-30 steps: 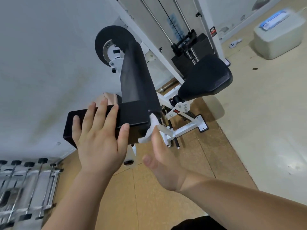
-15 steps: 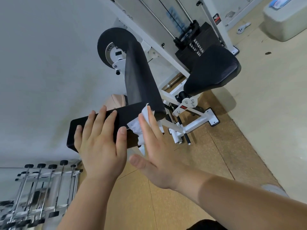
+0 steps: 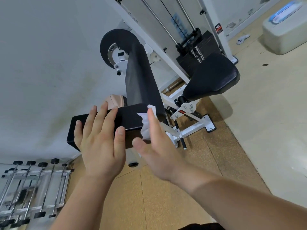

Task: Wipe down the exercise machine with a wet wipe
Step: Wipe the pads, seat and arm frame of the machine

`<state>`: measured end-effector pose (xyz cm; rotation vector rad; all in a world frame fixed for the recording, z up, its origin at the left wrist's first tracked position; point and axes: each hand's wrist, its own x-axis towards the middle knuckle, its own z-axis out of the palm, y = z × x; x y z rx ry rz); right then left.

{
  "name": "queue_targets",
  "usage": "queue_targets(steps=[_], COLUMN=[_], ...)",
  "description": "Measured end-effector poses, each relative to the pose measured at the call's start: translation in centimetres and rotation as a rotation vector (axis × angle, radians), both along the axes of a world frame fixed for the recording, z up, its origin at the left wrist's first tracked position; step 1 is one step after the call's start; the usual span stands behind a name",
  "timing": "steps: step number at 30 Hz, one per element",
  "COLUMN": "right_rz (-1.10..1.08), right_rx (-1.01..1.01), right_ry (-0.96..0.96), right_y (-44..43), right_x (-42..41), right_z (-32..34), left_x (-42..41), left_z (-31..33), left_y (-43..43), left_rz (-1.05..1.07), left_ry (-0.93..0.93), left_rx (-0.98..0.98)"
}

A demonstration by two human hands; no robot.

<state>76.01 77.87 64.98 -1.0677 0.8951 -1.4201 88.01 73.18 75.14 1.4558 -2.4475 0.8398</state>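
The exercise machine has a white frame (image 3: 167, 57), a black seat (image 3: 214, 78), a long black back pad (image 3: 141, 77) and a black top pad (image 3: 129, 117) near me. My left hand (image 3: 101, 141) rests flat on the near end of the top pad, fingers straight. My right hand (image 3: 159, 146) presses a crumpled white wet wipe (image 3: 147, 125) against the right end of that pad with straight fingers. Most of the wipe is hidden under my fingers.
A rack of dumbbells (image 3: 31, 188) stands at the lower left by the wall. The black weight stack (image 3: 197, 50) sits behind the seat. A pale box (image 3: 285, 30) and a small white controller (image 3: 242, 39) lie on the floor at the far right.
My right hand has carried the wipe from below the pad's corner up onto the top pad and slid it left. My left hand stays on the pad.
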Motion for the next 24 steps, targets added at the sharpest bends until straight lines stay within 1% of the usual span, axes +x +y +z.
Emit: queue_targets(steps=[1, 3, 5, 7, 8, 10, 11, 13, 15, 17, 18, 20, 22, 24], right_rz=[-0.004, -0.011, -0.055, -0.154, -0.202, -0.267, -0.282, -0.289, -0.303, -0.322, -0.33, -0.364, -0.428, -0.508], right_rx=[0.027, 0.016, -0.088, -0.213, -0.247, -0.262, -0.263, -0.248, -0.235, -0.257, -0.282, -0.315, -0.318, -0.316], right_ry=[0.022, 0.18, 0.388, 0.661, 0.785, 0.943, 0.985, 1.046, 1.092, 1.115, 1.121, 1.113, 1.107, 1.102], right_y=[-1.3, -2.7, -2.1, -0.6, 0.0, 0.3, 0.1, -0.5, -1.2, -1.5, -1.5, -1.5, -1.6, -1.7], right_x=[-0.9, -2.2, -2.0, -1.0, -0.6, -0.2, -0.2, -0.1, 0.6, 2.0, 3.2, 6.1, 8.6, 10.2], right_z=[0.4, 1.3, 1.7, 1.5, 1.1, 0.7, 0.8, 1.6, 2.8, 4.3, 5.2, 6.5, 7.2, 7.1], left_x=[0.1, 0.4, 0.9, 1.2, 1.3, 1.9, 2.5, 4.1, 6.3, 8.5, 9.7, 11.6, 13.3, 14.8], left_z=[0.0, 0.1, 0.0, 0.0, 0.0, 0.2, 0.3, 0.2, -0.4, -1.4, -1.8, -2.2, -2.6, -3.2], left_y=[0.0, -0.1, -0.2, -0.3, -0.3, -0.3, -0.2, -0.5, -1.0, -1.6, -1.8, -2.4, -2.8, -3.1], left_rz=[-0.013, -0.045, -0.078, -0.128, -0.168, -0.275, -0.334, -0.414, -0.427, -0.428, -0.45, -0.527, -0.595, -0.624], left_ry=[0.002, 0.005, 0.022, 0.069, 0.104, 0.186, 0.216, 0.238, 0.288, 0.392, 0.457, 0.561, 0.615, 0.66], left_rx=[0.006, 0.011, 0.01, 0.007, 0.008, 0.015, 0.001, -0.098, -0.193, -0.182, -0.128, 0.053, 0.237, 0.338])
